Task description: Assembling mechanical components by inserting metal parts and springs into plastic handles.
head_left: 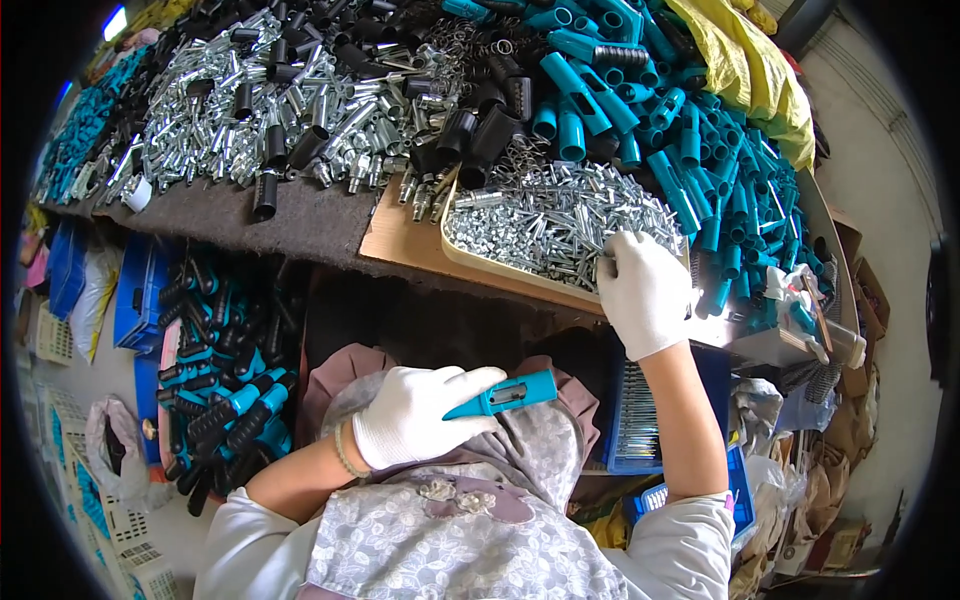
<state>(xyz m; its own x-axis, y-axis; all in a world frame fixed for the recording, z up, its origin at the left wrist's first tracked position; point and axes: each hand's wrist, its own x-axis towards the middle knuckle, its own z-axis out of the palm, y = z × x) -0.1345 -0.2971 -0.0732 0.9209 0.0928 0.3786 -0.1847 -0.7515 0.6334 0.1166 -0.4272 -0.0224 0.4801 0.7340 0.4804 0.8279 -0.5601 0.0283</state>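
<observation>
My left hand (418,413), in a white glove, grips a teal plastic tube (505,395) over my lap, its tip pointing right and slightly up. My right hand (645,290), also gloved, reaches into a beige tray (500,272) heaped with small silver metal pins (550,220); its fingers rest on the pins at the tray's right end. Whether a pin is pinched between the fingers is hidden.
Heaps of teal tubes (690,150), black sleeves (480,135) and silver metal parts (250,110) cover the workbench. A yellow bag (750,70) lies at the far right. A crate of assembled black-and-teal handles (225,380) stands at my left, blue bins (640,420) at my right.
</observation>
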